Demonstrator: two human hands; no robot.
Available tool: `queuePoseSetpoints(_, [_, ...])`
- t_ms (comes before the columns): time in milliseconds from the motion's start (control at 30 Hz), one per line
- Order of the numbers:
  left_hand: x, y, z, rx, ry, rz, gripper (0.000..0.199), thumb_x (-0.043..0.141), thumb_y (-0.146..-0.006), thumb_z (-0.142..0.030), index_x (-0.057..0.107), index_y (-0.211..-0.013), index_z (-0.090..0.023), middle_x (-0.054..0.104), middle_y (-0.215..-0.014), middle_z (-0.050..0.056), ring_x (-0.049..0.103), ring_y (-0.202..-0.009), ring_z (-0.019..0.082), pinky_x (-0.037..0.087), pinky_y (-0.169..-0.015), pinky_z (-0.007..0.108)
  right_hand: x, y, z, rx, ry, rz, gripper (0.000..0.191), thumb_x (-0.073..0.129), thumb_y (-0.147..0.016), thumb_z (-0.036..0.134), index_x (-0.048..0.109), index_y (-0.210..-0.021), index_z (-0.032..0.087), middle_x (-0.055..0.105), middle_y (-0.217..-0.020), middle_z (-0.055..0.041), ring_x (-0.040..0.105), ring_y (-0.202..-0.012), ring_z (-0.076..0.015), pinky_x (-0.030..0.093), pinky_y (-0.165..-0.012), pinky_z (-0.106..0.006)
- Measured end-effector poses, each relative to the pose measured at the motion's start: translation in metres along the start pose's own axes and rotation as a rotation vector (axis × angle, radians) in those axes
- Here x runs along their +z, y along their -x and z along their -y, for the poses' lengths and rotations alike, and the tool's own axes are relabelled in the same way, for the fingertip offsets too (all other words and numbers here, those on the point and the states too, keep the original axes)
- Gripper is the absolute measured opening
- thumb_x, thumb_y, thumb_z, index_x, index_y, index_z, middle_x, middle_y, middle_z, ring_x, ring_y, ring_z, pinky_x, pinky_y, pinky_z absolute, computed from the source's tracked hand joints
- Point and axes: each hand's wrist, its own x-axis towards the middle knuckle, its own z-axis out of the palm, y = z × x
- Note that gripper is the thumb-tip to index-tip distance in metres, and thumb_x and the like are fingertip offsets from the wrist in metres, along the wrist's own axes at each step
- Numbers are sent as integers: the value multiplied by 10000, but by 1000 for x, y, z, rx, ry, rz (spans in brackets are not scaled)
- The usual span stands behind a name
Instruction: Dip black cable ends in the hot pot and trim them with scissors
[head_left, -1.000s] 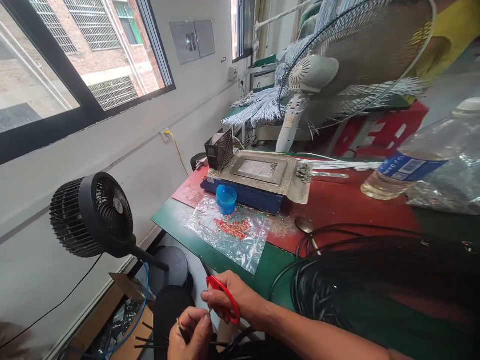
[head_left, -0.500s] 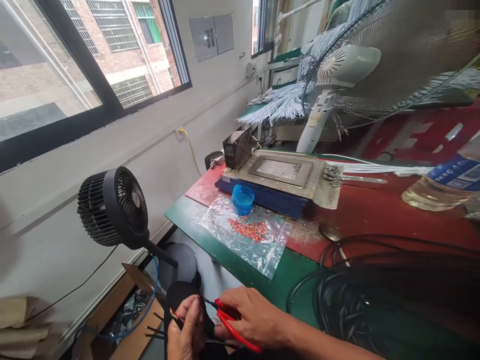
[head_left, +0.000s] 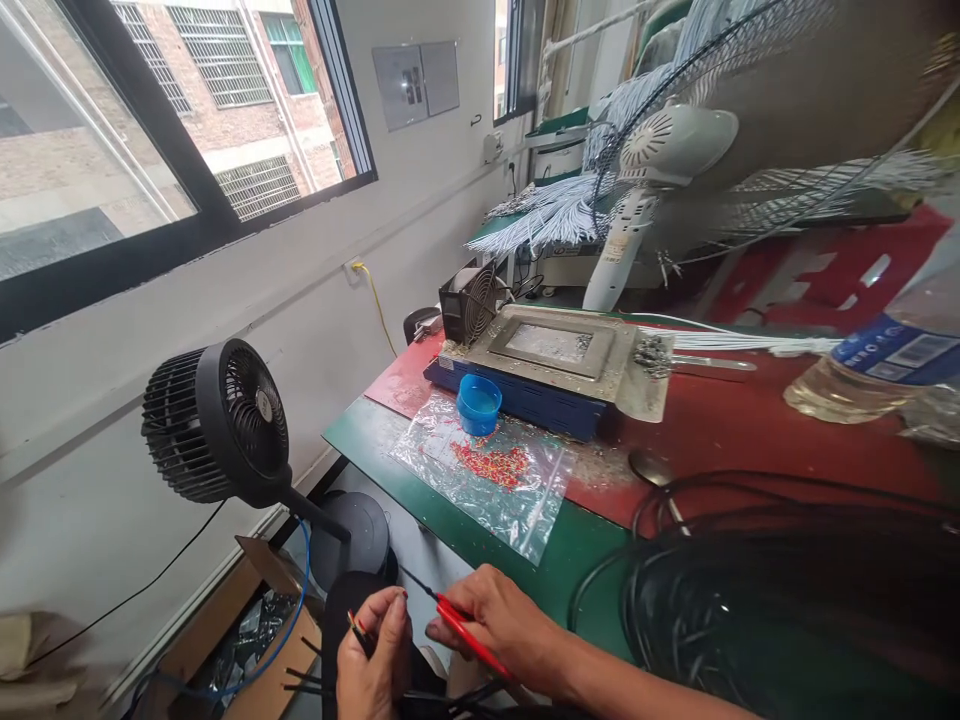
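At the bottom of the head view, my left hand (head_left: 373, 650) is closed on a black cable (head_left: 363, 634), whose end shows thin coloured wires between the fingers. Beside it, my right hand (head_left: 510, 630) grips red-handled scissors (head_left: 471, 638) with slim dark blades pointing up and left. The blades look closed, and their tip is just past my left fingertips. More black cable ends stick out left of my left hand, over my lap. Across the table, a clear plastic bag (head_left: 517, 515) lies flat under a scatter of red and yellow clippings (head_left: 491, 465).
A blue cup (head_left: 478, 404) stands on the bag, before a blue-sided heating unit (head_left: 517, 400) with a small fan. Coiled black cable (head_left: 675, 600) covers the right front. A bottle (head_left: 862, 370) stands at right, a floor fan (head_left: 225, 420) at left, an open carton (head_left: 217, 640) below.
The scissors have turned, and their handles have come together in my right hand. My left hand keeps its hold on the cable. The whole view has shifted slightly.
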Motion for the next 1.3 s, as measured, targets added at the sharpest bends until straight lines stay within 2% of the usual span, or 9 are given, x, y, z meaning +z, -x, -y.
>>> queuePoseSetpoints(167, [1,5,7,-56,-11,148,454,811,-370,-404,674,-711,-137,352,-317,-108,242,-294,-21,104,-368,130,-4,-2,3,69,-540,57,501,546,-679,627,532,-589,135,400,-390,52,366,-332,-59,259,-347,-178])
queuePoseSetpoints(267, [2,8,9,-53,-56,132,428,819,-343,-403,684,-668,-158,427,-320,-76,298,-293,-8,136,-365,137,-4,-3,5,86,-684,96,493,582,-651,611,543,-595,123,435,-397,48,380,-315,-51,259,-318,-164])
queuePoseSetpoints(367, [4,10,8,-47,-81,113,431,822,-304,-419,677,-617,-160,499,-325,-43,334,-292,5,158,-358,142,-3,-3,5,92,-723,120,468,622,-633,575,526,-558,123,456,-399,43,379,-307,-41,252,-305,-152])
queuePoseSetpoints(467, [6,11,7,-33,-90,145,443,810,-324,-447,681,-619,-144,461,-288,-47,302,-269,5,120,-348,145,-2,-3,3,62,-731,146,468,646,-624,557,490,-517,129,455,-394,42,372,-302,-35,247,-296,-146])
queuePoseSetpoints(600, [6,10,7,-53,-81,201,430,792,-369,-464,683,-614,-128,407,-276,-62,271,-265,-4,86,-341,149,-1,-3,-1,13,-711,164,462,679,-593,552,512,-555,123,470,-415,43,396,-320,-41,272,-303,-144])
queuePoseSetpoints(867, [0,6,8,-133,-77,354,369,749,-462,-480,604,-525,-147,348,-276,-93,213,-250,-20,106,-313,145,-4,1,3,-28,-681,180,441,705,-588,524,540,-589,115,466,-425,55,388,-345,-26,280,-344,-134])
queuePoseSetpoints(1167, [1,5,8,-105,-80,374,368,732,-497,-478,584,-482,-142,299,-283,-104,205,-253,-26,81,-323,149,-6,1,7,7,-746,145,522,582,-671,616,526,-566,108,472,-430,35,389,-331,-32,282,-337,-151])
queuePoseSetpoints(1300, [1,7,10,-100,-103,377,377,717,-514,-488,578,-486,-139,293,-292,-105,189,-263,-26,66,-329,160,-6,0,4,-4,-743,172,506,611,-647,601,503,-541,118,460,-424,41,380,-332,-33,270,-330,-154])
